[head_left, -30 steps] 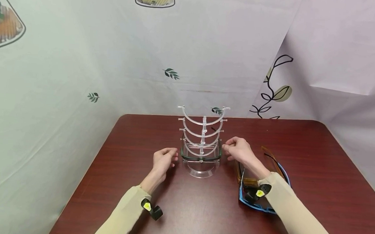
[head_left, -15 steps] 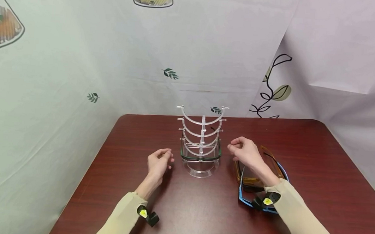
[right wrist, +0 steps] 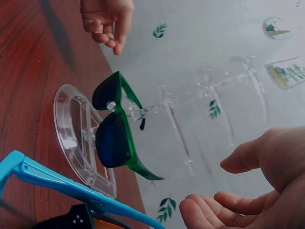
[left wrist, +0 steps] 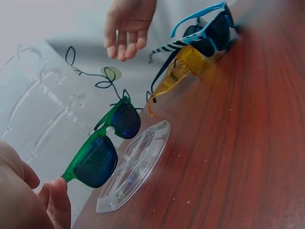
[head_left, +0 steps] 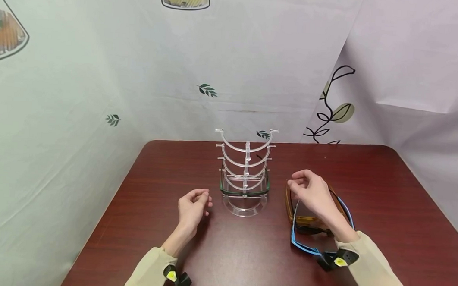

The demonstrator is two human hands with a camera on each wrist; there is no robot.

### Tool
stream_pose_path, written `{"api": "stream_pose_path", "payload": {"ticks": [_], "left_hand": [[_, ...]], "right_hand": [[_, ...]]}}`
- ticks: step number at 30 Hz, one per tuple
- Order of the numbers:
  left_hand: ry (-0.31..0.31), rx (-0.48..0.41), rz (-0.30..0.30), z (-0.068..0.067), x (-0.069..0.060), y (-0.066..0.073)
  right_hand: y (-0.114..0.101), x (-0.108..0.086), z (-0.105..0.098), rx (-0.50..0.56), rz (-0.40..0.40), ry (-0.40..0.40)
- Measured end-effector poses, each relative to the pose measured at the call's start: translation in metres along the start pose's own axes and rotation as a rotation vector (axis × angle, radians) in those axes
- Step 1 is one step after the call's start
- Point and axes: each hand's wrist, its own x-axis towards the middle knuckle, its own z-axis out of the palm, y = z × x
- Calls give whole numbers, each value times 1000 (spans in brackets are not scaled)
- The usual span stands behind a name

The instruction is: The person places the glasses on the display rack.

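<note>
A clear plastic glasses stand (head_left: 247, 151) with several curved arms stands on the table. Green-framed sunglasses (left wrist: 95, 160) with dark lenses sit on its lowest arm, just above its round base (right wrist: 71, 138). To the stand's left hovers my left hand (head_left: 193, 208), fingers loosely curled and holding nothing; a small gap parts it from the sunglasses. My right hand (head_left: 314, 196) hangs right of the stand, fingers relaxed, also holding nothing. Beneath it lie blue-framed sunglasses (head_left: 303, 247) and amber-framed sunglasses (left wrist: 190, 59), partly hidden by the hand and sleeve.
The dark red wooden table (head_left: 222, 263) carries everything. White cloth (head_left: 170, 71) printed with leaves and jars hangs behind and at the sides. A black pair of glasses (right wrist: 71, 219) shows partly among the pile at the right.
Both hands have drawn away from the stand, the left a little left and nearer me, the right toward the pile of sunglasses. The green sunglasses stay on the lowest arm.
</note>
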Motion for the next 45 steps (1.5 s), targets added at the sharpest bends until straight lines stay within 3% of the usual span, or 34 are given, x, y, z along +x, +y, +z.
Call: {"api": "stream_pose_path", "payload": {"ticks": [7, 15, 24, 38, 45], "left_hand": [[-32, 53, 82, 6, -14, 2], [-115, 106, 133, 15, -27, -1], [-200, 162, 87, 24, -41, -4], [-305, 110, 60, 46, -56, -14], [-316, 78, 39, 50, -57, -15]], "right_hand": [[1, -12, -13, -2, 6, 43], [8, -25, -18, 19, 3, 71], [17, -43, -23, 41, 33, 83], [29, -67, -22, 29, 5, 168], [34, -77, -25, -10, 14, 213]]}}
